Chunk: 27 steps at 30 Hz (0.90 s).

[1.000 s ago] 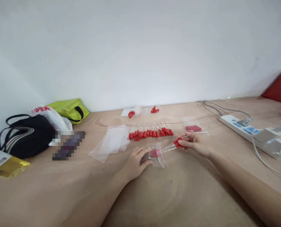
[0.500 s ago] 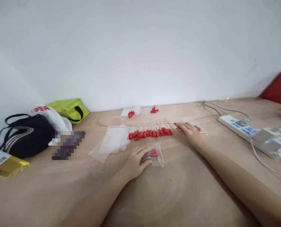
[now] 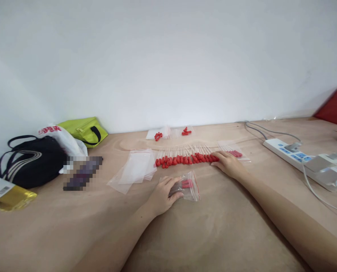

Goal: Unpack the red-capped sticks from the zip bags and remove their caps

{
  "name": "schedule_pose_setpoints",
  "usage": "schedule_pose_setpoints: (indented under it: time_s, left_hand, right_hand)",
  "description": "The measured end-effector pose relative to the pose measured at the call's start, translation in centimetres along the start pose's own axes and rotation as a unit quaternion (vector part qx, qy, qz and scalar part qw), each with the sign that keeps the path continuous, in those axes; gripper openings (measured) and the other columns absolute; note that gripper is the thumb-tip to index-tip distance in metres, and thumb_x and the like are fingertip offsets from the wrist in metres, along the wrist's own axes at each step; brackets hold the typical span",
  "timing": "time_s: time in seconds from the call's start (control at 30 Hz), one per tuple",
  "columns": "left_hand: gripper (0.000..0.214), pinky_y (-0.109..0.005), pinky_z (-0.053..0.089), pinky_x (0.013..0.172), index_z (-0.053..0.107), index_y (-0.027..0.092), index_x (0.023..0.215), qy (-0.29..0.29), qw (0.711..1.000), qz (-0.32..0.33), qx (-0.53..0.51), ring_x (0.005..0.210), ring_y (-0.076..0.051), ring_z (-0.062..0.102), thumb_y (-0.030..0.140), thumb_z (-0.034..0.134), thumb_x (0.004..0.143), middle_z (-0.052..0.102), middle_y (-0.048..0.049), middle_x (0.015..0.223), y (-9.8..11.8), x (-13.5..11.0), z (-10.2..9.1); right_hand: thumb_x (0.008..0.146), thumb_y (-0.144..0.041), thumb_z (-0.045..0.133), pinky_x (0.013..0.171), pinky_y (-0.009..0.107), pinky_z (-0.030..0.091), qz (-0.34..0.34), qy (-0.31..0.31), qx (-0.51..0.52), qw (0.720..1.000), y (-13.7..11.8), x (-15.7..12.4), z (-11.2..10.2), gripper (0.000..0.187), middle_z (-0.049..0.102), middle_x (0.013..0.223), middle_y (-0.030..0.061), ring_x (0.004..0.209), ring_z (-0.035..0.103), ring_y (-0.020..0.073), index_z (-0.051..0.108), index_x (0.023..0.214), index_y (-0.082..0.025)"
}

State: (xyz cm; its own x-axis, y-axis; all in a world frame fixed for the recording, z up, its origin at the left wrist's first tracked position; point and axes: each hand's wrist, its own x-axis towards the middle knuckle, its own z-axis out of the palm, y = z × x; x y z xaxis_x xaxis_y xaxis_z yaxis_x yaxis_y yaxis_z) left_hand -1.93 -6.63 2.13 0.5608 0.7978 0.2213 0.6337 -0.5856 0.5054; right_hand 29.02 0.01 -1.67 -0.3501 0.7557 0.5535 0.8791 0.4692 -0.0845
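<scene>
My left hand (image 3: 165,193) grips the left edge of a small clear zip bag (image 3: 189,186) that lies on the wooden table with a few red-bulbed droppers inside. My right hand (image 3: 227,162) rests on the table behind it, fingers stretched out, its fingertips touching the right end of a long row of red-bulbed glass droppers (image 3: 185,158). Nothing is held in that hand. A filled bag of droppers (image 3: 234,153) lies just beyond my right hand.
A stack of empty zip bags (image 3: 137,167) lies left of the row. Two more small bags with red parts (image 3: 157,135) sit near the wall. A white power strip (image 3: 293,154) with cables is at the right. A black bag (image 3: 29,161), a green pouch (image 3: 83,130) and a yellow packet (image 3: 7,195) are at the left.
My right hand carried a few droppers from the bag's mouth up to the row and set them at its right end. The row is now longer. My left hand stayed on the bag.
</scene>
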Motion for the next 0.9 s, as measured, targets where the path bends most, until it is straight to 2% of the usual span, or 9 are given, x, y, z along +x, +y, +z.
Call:
schedule_pose_setpoints:
  time_s: [0.07, 0.13, 0.2, 0.3, 0.37, 0.47, 0.63, 0.8, 0.9]
  left_hand:
    - [0.039, -0.035, 0.043, 0.085, 0.049, 0.021, 0.113, 0.0, 1.0, 0.004, 0.001, 0.1, -0.021, 0.052, 0.033, 0.057, 0.077, 0.058, -0.0055, 0.108, 0.1, 0.0, -0.1]
    - [0.04, -0.036, 0.042, 0.087, 0.049, 0.022, 0.113, -0.004, 1.0, 0.009, 0.003, 0.103, -0.021, 0.051, 0.033, 0.057, 0.076, 0.058, -0.0052, 0.11, 0.2, -0.1, -0.2]
    - [0.041, -0.036, 0.041, 0.089, 0.048, 0.022, 0.115, -0.01, 1.0, 0.011, 0.005, 0.104, -0.021, 0.051, 0.033, 0.057, 0.076, 0.058, -0.0049, 0.111, 0.2, -0.2, -0.4]
    - [0.042, -0.036, 0.041, 0.089, 0.047, 0.022, 0.116, -0.018, 1.0, 0.004, 0.007, 0.105, -0.021, 0.051, 0.035, 0.056, 0.077, 0.057, -0.0053, 0.113, 0.2, -0.3, -0.5]
    - [0.042, -0.036, 0.042, 0.089, 0.048, 0.022, 0.115, -0.016, 1.0, 0.002, 0.005, 0.105, -0.021, 0.052, 0.036, 0.056, 0.077, 0.057, -0.006, 0.114, 0.1, -0.3, -0.4]
    - [0.043, -0.035, 0.042, 0.09, 0.047, 0.021, 0.115, -0.012, 1.0, 0.004, -0.003, 0.106, -0.02, 0.052, 0.037, 0.056, 0.077, 0.057, -0.0066, 0.115, -0.1, -0.3, -0.2]
    - [0.042, -0.036, 0.041, 0.093, 0.046, 0.021, 0.117, -0.022, 1.0, -0.002, 0.0, 0.111, -0.02, 0.049, 0.036, 0.053, 0.078, 0.054, -0.0064, 0.12, -0.2, -0.3, 0.0]
    - [0.05, -0.04, 0.036, 0.098, 0.043, 0.022, 0.123, -0.05, 0.998, -0.013, 0.024, 0.119, -0.023, 0.042, 0.042, 0.052, 0.078, 0.048, -0.007, 0.127, -0.1, -0.4, -0.2]
    - [0.056, -0.042, 0.034, 0.1, 0.04, 0.022, 0.126, -0.072, 0.997, -0.01, 0.036, 0.123, -0.024, 0.037, 0.047, 0.052, 0.077, 0.043, -0.0073, 0.132, 0.1, -0.5, -0.5]
  right_hand:
    - [0.08, -0.04, 0.05, 0.075, 0.035, 0.041, 0.038, 0.032, -0.006, 0.999, -0.5, -0.1, -0.6, 0.033, 0.062, 0.099, 0.0103, 0.089, 0.057, 0.0239, 0.057, 0.104, -0.018]
    - [0.081, -0.04, 0.05, 0.075, 0.036, 0.039, 0.072, 0.07, 0.006, 0.995, -1.6, -0.3, -1.1, 0.03, 0.064, 0.09, 0.0102, 0.084, 0.057, 0.0234, 0.06, 0.096, -0.017]
    - [0.082, -0.037, 0.049, 0.072, 0.034, 0.039, 0.075, 0.076, 0.077, 0.991, -3.3, -0.6, -1.6, 0.024, 0.063, 0.076, 0.007, 0.075, 0.056, 0.0196, 0.062, 0.086, -0.018]
    - [0.08, -0.037, 0.052, 0.067, 0.03, 0.039, 0.036, 0.003, 0.222, 0.974, -6.4, -0.9, -1.8, 0.02, 0.061, 0.067, 0.0025, 0.065, 0.053, 0.0147, 0.062, 0.075, -0.02]
    - [0.078, -0.036, 0.056, 0.067, 0.03, 0.037, 0.016, -0.043, 0.256, 0.966, -8.2, -0.9, -1.8, 0.016, 0.06, 0.064, 0.0006, 0.064, 0.052, 0.014, 0.064, 0.076, -0.021]
    - [0.076, -0.035, 0.059, 0.069, 0.031, 0.035, 0.015, -0.068, 0.27, 0.96, -10.0, -0.6, -1.7, 0.015, 0.059, 0.063, -0.0002, 0.065, 0.051, 0.0139, 0.066, 0.081, -0.023]
    - [0.073, -0.04, 0.062, 0.07, 0.031, 0.034, 0.022, -0.086, 0.285, 0.954, -10.8, -0.1, -1.5, 0.02, 0.058, 0.065, -0.0001, 0.067, 0.051, 0.0141, 0.067, 0.084, -0.025]
    - [0.068, -0.037, 0.067, 0.068, 0.029, 0.034, 0.053, -0.154, 0.259, 0.952, -10.5, 0.1, -1.7, 0.026, 0.059, 0.073, 0.001, 0.071, 0.053, 0.0153, 0.066, 0.09, -0.024]
    - [0.065, -0.039, 0.069, 0.07, 0.031, 0.033, 0.057, -0.189, 0.225, 0.954, -10.5, 0.2, -2.1, 0.037, 0.059, 0.078, 0.0014, 0.075, 0.054, 0.0171, 0.064, 0.099, -0.026]
